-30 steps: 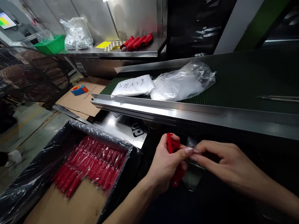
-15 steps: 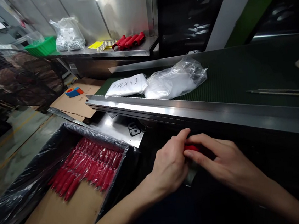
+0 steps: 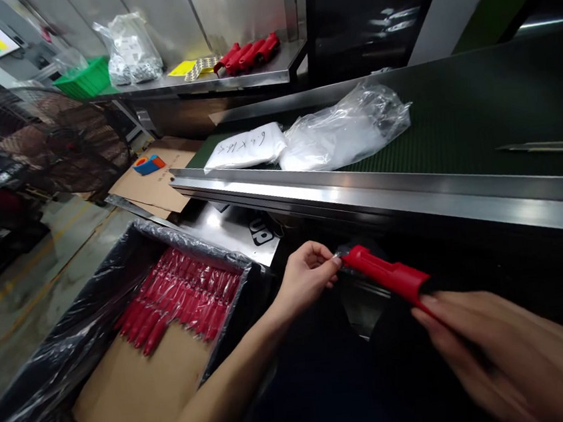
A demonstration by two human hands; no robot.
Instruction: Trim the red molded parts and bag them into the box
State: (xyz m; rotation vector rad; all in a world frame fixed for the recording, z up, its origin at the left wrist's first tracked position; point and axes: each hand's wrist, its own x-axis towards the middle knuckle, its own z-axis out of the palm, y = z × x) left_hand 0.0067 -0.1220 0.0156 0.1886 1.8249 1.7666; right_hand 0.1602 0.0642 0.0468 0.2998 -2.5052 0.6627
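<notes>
Two hands meet below the conveyor (image 3: 410,194); right hand (image 3: 507,348) grips a red tool (image 3: 389,276) by its near end; left hand (image 3: 306,277), at its 9 o'clock, pinches the tip; box (image 3: 128,381) of red tools at 8 o'clock

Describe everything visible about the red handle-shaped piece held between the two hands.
The red piece is a long, narrow moulded part, plastic by its look, matte with a ridged upper edge. It lies slanted, its far end up-left and its near end down-right. The right hand grips the lower end, blurred; the left hand pinches something small and clear at its upper tip. It sits below the conveyor's steel rail.
</notes>
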